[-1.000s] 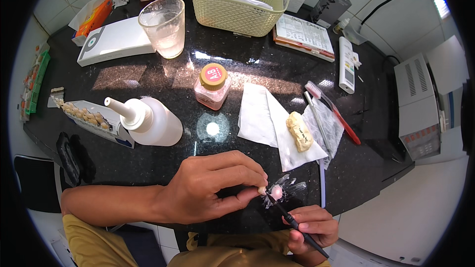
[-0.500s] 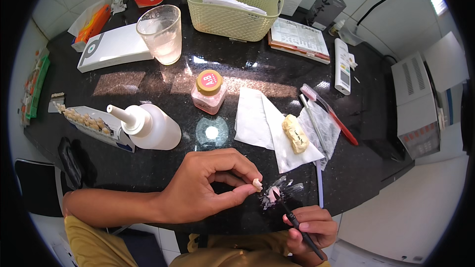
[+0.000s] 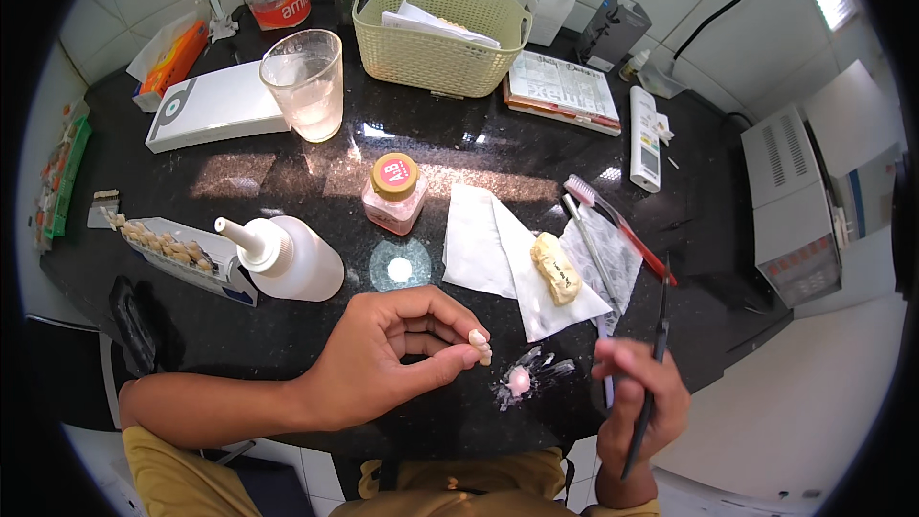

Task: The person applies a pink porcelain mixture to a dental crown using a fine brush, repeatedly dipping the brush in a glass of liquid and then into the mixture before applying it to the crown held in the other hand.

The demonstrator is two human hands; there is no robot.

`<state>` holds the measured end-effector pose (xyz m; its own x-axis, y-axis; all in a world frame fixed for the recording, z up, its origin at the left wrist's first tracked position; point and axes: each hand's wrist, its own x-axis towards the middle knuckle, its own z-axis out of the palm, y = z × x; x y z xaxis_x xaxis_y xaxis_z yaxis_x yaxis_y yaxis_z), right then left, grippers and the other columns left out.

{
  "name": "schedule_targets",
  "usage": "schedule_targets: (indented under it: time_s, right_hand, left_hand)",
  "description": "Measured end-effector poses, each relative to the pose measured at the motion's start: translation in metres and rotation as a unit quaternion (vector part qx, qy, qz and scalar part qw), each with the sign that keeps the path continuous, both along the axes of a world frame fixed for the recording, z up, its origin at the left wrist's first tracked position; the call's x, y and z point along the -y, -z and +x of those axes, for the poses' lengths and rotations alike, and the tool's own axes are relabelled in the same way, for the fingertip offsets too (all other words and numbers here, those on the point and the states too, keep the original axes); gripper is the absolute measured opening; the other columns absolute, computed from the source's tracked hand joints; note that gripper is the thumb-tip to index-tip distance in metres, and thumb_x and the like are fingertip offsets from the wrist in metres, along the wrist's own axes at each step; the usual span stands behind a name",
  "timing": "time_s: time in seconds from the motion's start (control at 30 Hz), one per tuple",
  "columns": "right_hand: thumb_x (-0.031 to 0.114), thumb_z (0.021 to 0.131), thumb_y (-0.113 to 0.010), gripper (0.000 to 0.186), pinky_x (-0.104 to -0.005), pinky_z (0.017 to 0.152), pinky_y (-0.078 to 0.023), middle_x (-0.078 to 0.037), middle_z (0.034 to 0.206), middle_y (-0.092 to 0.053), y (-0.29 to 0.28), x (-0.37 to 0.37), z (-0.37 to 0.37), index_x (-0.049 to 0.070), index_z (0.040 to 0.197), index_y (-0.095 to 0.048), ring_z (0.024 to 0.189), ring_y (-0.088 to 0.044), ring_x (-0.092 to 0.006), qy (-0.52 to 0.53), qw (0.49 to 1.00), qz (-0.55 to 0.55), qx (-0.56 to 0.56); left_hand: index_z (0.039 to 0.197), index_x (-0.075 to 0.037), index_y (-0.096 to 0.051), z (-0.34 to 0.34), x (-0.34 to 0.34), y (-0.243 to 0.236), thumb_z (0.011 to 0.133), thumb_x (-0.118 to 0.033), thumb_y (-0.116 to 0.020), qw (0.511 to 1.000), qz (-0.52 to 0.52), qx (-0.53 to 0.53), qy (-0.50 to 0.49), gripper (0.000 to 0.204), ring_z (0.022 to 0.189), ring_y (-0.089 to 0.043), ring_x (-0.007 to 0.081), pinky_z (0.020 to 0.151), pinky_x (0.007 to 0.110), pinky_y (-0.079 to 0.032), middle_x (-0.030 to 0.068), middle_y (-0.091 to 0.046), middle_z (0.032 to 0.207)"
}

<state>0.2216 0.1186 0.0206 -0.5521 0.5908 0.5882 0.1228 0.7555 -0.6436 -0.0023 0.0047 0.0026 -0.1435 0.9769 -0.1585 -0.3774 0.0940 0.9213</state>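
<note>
Lifted clear of the pink dab (image 3: 518, 381) since half a second ago: right hand (image 3: 639, 402), clenched on thin dark brush (image 3: 649, 383). Left hand (image 3: 397, 354) pinching small tooth-shaped piece (image 3: 479, 345), at 9 o'clock from dab. Best kept steady, brush tip reloaded lightly.

A small dental laboratory, it seems. The black stone tabletop (image 3: 459, 148) carries a tray of artificial teeth (image 3: 168, 249) at nine o'clock, a jar of pink powder (image 3: 393, 193) at centre, a white squeeze bottle (image 3: 287, 257), a toothbrush (image 3: 617, 225) at three o'clock, and a pink dab (image 3: 518, 380) on a mixing slab at five o'clock; white tiled walls stand behind.
</note>
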Motion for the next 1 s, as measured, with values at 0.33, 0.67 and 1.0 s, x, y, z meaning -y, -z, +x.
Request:
schedule_targets:
  time_s: [0.33,0.67,1.0]
  right_hand:
    - [0.009,0.075,-0.078,0.022,-0.0329,0.056,-0.047,-0.007,0.076,-0.059,-0.016,-0.060,-0.051,0.004,0.083,-0.058,0.063,-0.060,-0.0216,-0.035,0.967,0.083,0.239]
    - [0.005,0.073,-0.078,0.024,-0.0304,0.057,-0.047,-0.007,0.069,-0.057,-0.011,-0.057,-0.053,0.003,0.078,-0.055,0.060,-0.057,-0.0177,-0.030,0.972,0.063,0.225]
    - [-0.003,0.083,-0.070,0.030,-0.0262,0.081,-0.050,-0.014,0.101,-0.062,-0.014,-0.040,-0.041,0.009,0.082,-0.042,0.091,-0.060,-0.0115,-0.196,0.854,-0.482,0.008]
  left_hand:
    - [0.104,0.004,-0.062,-0.006,-0.002,0.004,0.091,-0.009,-0.068,0.999,0.001,0.052,0.011,0.019,0.093,-0.066,0.0120,0.084,0.025,-0.054,0.0100,-0.068,0.102]
    - [0.106,0.004,-0.062,-0.011,-0.003,0.006,0.094,-0.010,-0.066,0.990,0.005,0.139,0.031,0.019,0.094,-0.067,0.0139,0.087,0.026,-0.055,0.0102,-0.068,0.102]
    - [0.105,0.004,-0.062,-0.012,-0.005,0.008,0.091,0.000,-0.065,0.987,0.011,0.151,0.051,0.015,0.098,-0.067,0.0183,0.086,0.030,-0.056,0.0168,-0.067,0.110]
